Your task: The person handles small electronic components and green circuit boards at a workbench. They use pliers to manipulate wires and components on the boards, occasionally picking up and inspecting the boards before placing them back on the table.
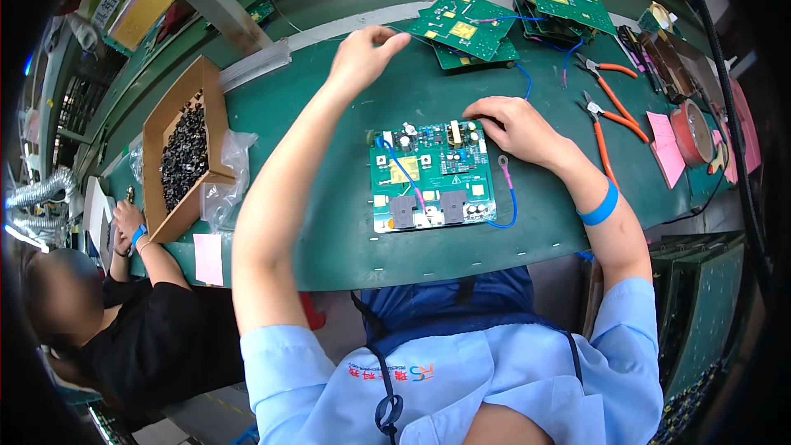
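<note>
A green circuit board [432,177] lies in front of me on the green bench mat. It carries two dark blocks, white parts and blue wires; one wire ends in a ring terminal [503,162] off its right side. My right hand [523,130], with a blue wrist strap, has curled fingers and thumb at the board's far right corner. Farther off, my left hand [362,56] is raised with thumb and forefinger together. Its fingertips are beside the corner of a stacked circuit board [461,26]; what they pinch, if anything, is too small to make out.
More boards [564,0] are piled at the back right. Orange-handled pliers [614,103], a tape roll [690,132] and pink paper [664,148] lie right. At left are a cardboard box [210,82] of small black parts, a plastic bag [231,173] and a co-worker [165,338].
</note>
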A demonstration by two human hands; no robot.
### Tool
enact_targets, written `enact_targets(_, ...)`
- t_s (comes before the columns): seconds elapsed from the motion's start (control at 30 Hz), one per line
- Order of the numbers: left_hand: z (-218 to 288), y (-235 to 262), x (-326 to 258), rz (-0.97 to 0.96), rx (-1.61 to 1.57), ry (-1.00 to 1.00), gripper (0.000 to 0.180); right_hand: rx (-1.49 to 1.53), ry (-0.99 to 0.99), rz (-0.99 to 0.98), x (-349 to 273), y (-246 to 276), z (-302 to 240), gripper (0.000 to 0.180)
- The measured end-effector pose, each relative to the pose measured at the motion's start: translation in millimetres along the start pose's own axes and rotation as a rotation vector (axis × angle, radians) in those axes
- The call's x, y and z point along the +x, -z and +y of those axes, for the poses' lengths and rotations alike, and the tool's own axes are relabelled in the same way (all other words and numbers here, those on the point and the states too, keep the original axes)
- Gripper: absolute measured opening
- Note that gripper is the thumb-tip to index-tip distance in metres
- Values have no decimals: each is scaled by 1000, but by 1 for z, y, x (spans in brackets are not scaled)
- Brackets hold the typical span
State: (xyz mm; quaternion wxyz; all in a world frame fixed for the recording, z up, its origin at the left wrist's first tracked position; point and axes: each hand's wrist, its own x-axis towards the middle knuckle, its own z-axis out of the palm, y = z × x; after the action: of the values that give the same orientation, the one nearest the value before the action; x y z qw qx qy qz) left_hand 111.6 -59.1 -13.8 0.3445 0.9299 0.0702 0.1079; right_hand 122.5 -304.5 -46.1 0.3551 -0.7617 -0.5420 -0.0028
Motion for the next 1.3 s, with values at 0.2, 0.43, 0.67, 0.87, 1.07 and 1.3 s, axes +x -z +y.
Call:
enact_targets(0.2,17,-30,24,-204,-368,346,38,-41,-105,312,2,0,2,20)
enact_targets(0.43,23,-35,30,-213,-809,387,24,45,-223,405,5,0,15,19)
enact_targets(0.67,39,-44,32,-152,-1137,195,20,162,-222,446,6,6,15,13)
enact_targets(0.87,36,-21,14,-125,-1290,58,17,402,-263,660,4,23,12,12)
enact_targets(1.07,32,-5,-20,-216,-1409,59,22,976,-526,595,3,47,14,37)
enact_targets(1.3,40,-7,-44,-213,-1421,101,24,1112,-423,387,1,47,9,38)
